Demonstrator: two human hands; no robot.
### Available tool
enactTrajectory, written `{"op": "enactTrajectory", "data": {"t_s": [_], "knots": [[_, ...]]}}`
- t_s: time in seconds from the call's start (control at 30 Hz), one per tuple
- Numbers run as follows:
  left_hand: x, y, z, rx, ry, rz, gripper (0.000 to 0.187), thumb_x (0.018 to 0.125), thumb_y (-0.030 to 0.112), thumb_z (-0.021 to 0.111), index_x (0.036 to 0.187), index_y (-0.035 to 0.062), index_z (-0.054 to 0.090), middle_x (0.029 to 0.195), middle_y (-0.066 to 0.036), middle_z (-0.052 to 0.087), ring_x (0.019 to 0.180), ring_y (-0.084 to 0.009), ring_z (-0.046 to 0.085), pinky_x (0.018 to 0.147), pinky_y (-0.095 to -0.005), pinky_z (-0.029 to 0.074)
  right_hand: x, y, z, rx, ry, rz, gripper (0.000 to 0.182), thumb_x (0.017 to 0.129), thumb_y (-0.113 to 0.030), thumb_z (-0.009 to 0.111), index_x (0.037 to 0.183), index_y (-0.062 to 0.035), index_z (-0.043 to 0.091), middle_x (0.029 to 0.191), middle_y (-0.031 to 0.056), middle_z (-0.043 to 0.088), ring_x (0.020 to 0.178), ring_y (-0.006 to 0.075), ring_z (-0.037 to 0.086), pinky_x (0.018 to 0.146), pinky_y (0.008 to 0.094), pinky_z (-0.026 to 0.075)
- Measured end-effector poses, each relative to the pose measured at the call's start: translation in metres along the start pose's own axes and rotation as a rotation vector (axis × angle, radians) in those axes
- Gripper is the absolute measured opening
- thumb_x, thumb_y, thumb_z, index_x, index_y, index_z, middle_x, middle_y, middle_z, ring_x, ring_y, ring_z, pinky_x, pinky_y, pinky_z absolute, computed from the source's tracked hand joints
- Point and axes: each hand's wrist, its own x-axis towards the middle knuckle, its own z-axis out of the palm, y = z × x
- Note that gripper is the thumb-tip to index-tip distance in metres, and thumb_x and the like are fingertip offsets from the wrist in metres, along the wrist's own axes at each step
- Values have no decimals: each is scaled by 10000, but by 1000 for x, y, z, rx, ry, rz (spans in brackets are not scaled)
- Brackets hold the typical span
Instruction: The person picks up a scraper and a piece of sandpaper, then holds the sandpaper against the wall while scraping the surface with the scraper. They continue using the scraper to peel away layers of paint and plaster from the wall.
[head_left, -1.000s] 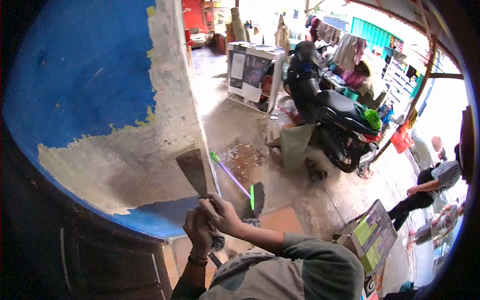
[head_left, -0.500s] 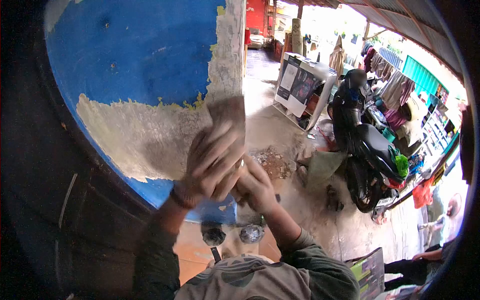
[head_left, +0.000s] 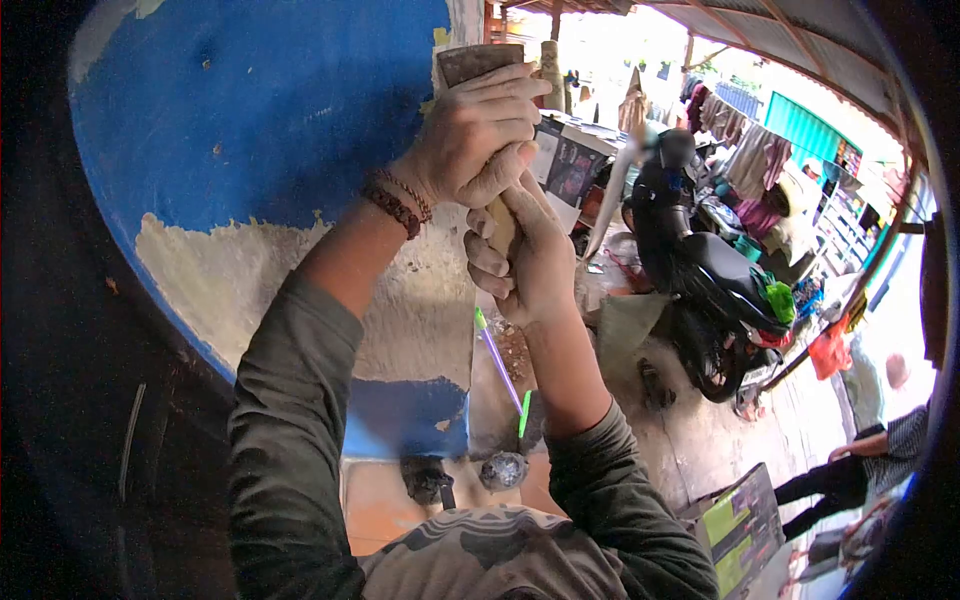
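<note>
A scraper (head_left: 478, 63) with a broad, dull grey blade lies against the upper edge of the blue wall (head_left: 300, 110). My left hand (head_left: 478, 138), a dark beaded bracelet at its wrist, is closed over the blade, its fingers laid across the metal. Just below, my right hand (head_left: 540, 245) wraps the pale handle (head_left: 505, 230). Both hands are dusted with whitish powder. Lower on the wall, a bare grey patch (head_left: 400, 310) shows, edged with ragged, flaking paint.
Behind the wall corner, to the right, stands a black motorbike (head_left: 700, 250). A white cabinet (head_left: 570, 165) is farther back. A slim purple-and-green stick (head_left: 500, 360) shows below my hands. Another person (head_left: 860, 465) is at the lower right. Clothes (head_left: 740, 140) hang behind the motorbike.
Both hands and the scraper have moved up the wall edge, well above the grey patch. The purple-and-green stick is now visible under them. My view has shifted slightly.
</note>
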Motion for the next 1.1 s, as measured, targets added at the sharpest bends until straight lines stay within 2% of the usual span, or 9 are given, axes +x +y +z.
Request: {"op": "enactTrajectory", "data": {"t_s": [0.07, 0.1, 0.17, 0.2, 0.27, 0.57, 0.7, 0.93, 1.1], "knots": [[0, -7, 0, -46, 73, 26, 324, 847, 248, 471, 668, 3, 587, 735, -132, 606, 863, -323, 630, 914, -423, 481, -1, 4, 10, 1, 41, -51, 425, 968, -213, 414, 1392, -234, 391, 690, 9, 498, 403, 83, 401, 312, 190, 249], [4, -15, 0, -54, 85, 38, 324, 847, 248, 471, 668, 3, 587, 735, -132, 606, 863, -323, 630, 914, -423, 481, 4, 1, 12, -8, 48, -65, 425, 968, -213, 414, 1392, -234, 391, 690, 9, 498, 403, 83, 401, 312, 190, 249], [12, -29, -3, -59, 110, 87, 353, 853, 264, 445, 606, 35, 547, 628, -114, 532, 658, -305, 567, 688, -393, 488, 15, -4, 17, 24, -16, -93, 425, 966, -217, 418, 1390, -237, 392, 677, 4, 483, 396, 84, 389, 305, 191, 243], [12, -29, -3, -67, 119, 95, 353, 853, 264, 445, 606, 35, 547, 628, -114, 532, 658, -305, 567, 688, -393, 488, 13, -5, 20, 18, -10, -104, 425, 966, -217, 418, 1390, -237, 392, 677, 4, 483, 396, 84, 389, 305, 191, 243], [6, -21, 3, -164, 145, 51, 348, 838, 256, 440, 566, 54, 520, 563, -110, 461, 553, -306, 475, 569, -398, 423, 0, -5, 29, -38, 98, -96, 410, 968, -237, 425, 1378, -233, 403, 664, 4, 468, 388, 85, 379, 298, 195, 241], [13, -27, 8, -229, 277, -2, 499, 904, 387, 378, 575, 47, 537, 569, -126, 509, 551, -313, 547, 549, -415, 446, -2, -11, 48, -71, 104, -117, 214, 978, -273, 433, 1160, -194, 514, 628, -14, 423, 375, 74, 320, 299, 193, 204], [-4, -7, 21, -241, 306, -8, 499, 899, 384, 357, 562, 57, 527, 565, -125, 490, 546, -312, 530, 517, -397, 427, -18, 4, 45, -90, 253, -100, 173, 994, -227, 374, 1106, -154, 484, 661, 20, 499, 354, 52, 318, 234, 161, 203], [11, -19, 19, -274, 411, -1, 400, 837, 321, 407, 560, 44, 491, 579, -131, 477, 550, -327, 509, 537, -407, 416, -10, -12, 53, -149, 150, -123, 161, 988, -262, 395, 1038, -134, 480, 669, -2, 496, 357, 48, 330, 238, 157, 209], [-3, -10, 21, -246, 326, 12, 389, 817, 322, 422, 564, 35, 491, 572, -137, 479, 548, -330, 509, 547, -419, 423, -15, 1, 44, -166, 220, -105, 155, 986, -250, 391, 1035, -134, 482, 642, 2, 487, 363, 52, 335, 244, 163, 198]]}}
